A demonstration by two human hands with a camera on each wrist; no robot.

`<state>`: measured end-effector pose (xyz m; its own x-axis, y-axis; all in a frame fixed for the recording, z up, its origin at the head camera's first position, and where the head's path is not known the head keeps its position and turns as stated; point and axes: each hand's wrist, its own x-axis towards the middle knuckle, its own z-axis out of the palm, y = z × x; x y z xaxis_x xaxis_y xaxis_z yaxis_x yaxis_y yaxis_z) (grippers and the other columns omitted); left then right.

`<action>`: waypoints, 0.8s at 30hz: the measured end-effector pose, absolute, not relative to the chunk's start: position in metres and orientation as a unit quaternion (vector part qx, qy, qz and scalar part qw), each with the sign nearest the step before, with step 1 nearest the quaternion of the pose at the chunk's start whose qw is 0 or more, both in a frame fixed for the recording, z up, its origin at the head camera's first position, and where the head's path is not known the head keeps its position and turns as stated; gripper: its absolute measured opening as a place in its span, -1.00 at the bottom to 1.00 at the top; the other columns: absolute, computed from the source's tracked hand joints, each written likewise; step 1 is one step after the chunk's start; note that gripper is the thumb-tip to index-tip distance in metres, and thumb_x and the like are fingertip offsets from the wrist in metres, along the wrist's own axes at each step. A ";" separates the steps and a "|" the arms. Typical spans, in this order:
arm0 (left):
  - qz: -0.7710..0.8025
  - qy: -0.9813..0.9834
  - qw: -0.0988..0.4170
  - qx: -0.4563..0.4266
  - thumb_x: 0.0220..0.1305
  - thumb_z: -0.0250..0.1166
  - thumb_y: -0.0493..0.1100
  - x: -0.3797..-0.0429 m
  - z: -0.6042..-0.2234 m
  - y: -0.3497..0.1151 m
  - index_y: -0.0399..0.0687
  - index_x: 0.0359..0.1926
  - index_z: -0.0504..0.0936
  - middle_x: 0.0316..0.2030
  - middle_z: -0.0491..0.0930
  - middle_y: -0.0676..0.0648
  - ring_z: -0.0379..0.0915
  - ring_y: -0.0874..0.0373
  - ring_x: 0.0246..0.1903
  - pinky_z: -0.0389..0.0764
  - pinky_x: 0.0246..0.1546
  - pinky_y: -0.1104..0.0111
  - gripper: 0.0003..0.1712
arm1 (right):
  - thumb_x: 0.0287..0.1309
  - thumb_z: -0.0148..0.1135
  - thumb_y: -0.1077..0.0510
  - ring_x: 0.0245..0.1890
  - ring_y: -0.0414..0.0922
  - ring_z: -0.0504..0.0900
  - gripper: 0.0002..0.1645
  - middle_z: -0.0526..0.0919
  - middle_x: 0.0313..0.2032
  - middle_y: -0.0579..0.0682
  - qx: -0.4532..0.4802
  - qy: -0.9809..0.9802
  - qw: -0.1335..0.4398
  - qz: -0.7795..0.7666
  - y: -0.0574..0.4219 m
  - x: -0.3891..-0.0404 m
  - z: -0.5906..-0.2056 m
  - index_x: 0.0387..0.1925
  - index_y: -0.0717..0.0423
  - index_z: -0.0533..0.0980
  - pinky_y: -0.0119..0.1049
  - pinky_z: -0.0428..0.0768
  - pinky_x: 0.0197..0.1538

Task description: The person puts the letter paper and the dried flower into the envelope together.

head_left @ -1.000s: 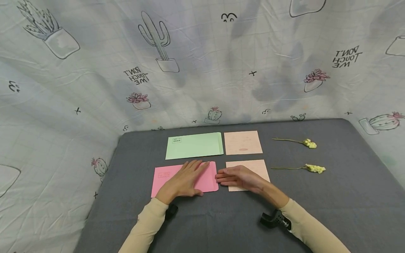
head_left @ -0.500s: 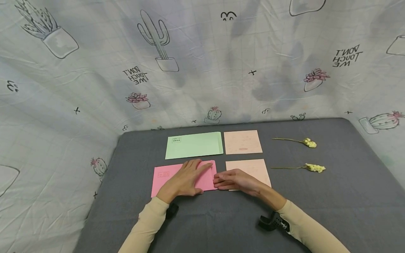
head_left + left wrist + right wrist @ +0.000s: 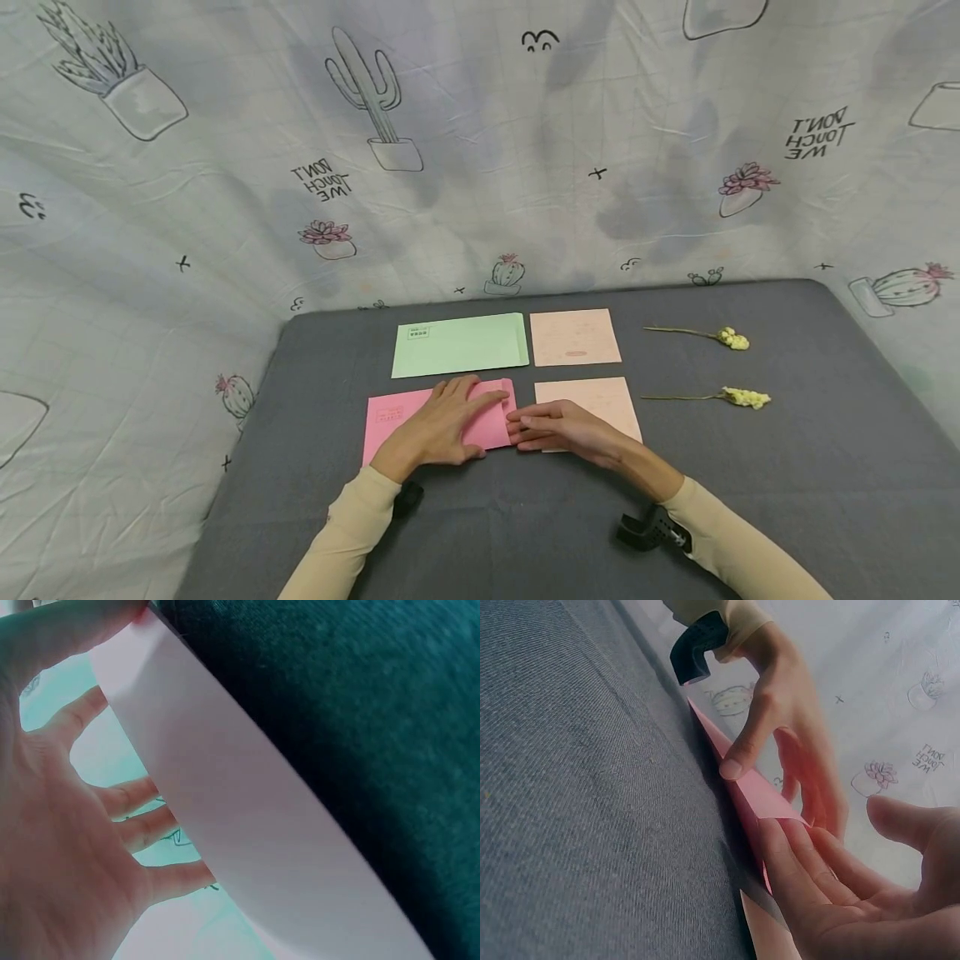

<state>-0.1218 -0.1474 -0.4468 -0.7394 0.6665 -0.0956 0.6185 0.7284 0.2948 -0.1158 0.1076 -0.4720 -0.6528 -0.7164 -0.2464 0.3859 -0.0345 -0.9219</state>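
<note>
A pink envelope (image 3: 384, 429) lies in the front row on the grey table, its flap end to the right. My left hand (image 3: 441, 425) spans it from above and holds it, the thumb at the near edge and the other fingers toward the far edge. In the right wrist view the envelope (image 3: 759, 793) bulges a little at its right end. There my right hand (image 3: 564, 430) has its straight fingertips against the end; how far they reach inside is hidden. The left wrist view shows the envelope's pale side (image 3: 217, 780) across the left fingers.
A green envelope (image 3: 459, 347) lies behind the pink one. To the right are two peach cards (image 3: 576, 337), the nearer card (image 3: 615, 398) partly under my right hand. Two yellow dried flower stems (image 3: 733, 338) lie farther right. A patterned cloth (image 3: 480, 167) hangs behind the table (image 3: 510, 542).
My right hand has moved slightly left to the envelope's end. The left index finger has stretched toward the flap, and the pink envelope has shifted slightly.
</note>
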 end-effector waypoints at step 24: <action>0.079 0.926 0.078 0.361 -0.04 0.52 0.09 -0.124 -0.451 -0.138 0.27 0.37 0.31 0.28 0.26 -0.21 0.16 -0.10 0.29 0.19 0.32 -0.04 -0.07 | 0.04 0.42 0.32 0.08 0.23 0.54 -0.49 0.60 0.05 0.26 -0.236 0.916 -0.013 -0.325 0.175 -0.119 -0.453 0.07 0.34 0.54 0.13 0.50 0.10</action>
